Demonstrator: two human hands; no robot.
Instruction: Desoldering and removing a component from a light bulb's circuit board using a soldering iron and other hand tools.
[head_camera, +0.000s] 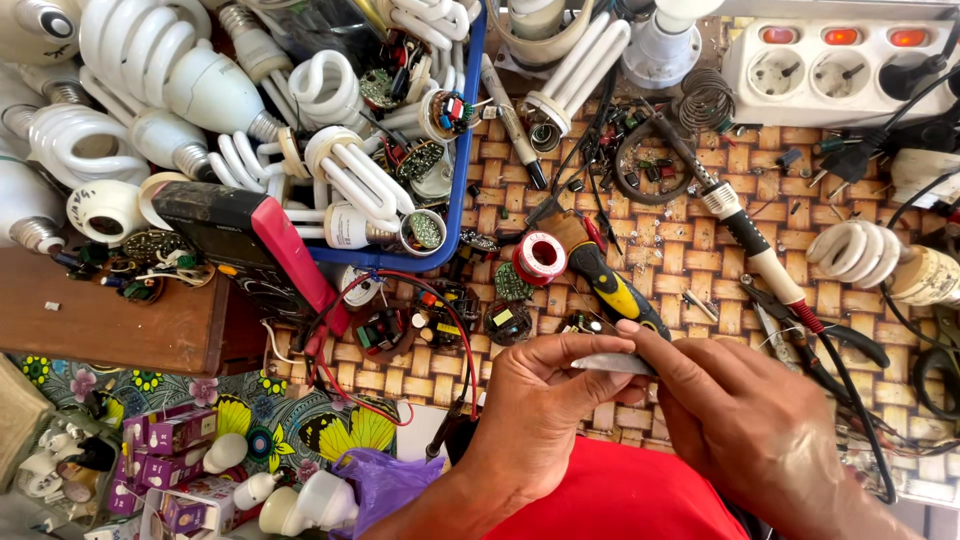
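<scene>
While both hands pinch the thin flat grey metal strip (612, 364) near the front edge of the woven bamboo worktop (690, 250), the work looks like fine two-handed handling; best done with the strip kept level, low over the mat, clear of the loose parts. Left hand (545, 400): fingers curled, thumb and forefinger closed on the strip's left end. Right hand (735, 415): fingertips closed on its right end, thumb hidden, so exact grip there unclear. Hands meet at the strip, nearly touching.

Just behind the strip: yellow-and-black handled screwdriver (612, 290), red-and-white solder spool (539, 257), small round green circuit boards (508, 322). Right of centre: soldering iron with cream and black handle (745, 235), running diagonally toward the back edge; black-handled pliers (810, 345) beside it. Back right corner: white power strip with red switches (840, 60). Back left: blue plastic tray (462, 180) heaped with white spiral fluorescent lamps (340, 170); black-and-red multimeter (255, 245) at its front. Red cloth (620, 500) at the front edge, under the wrists.
</scene>
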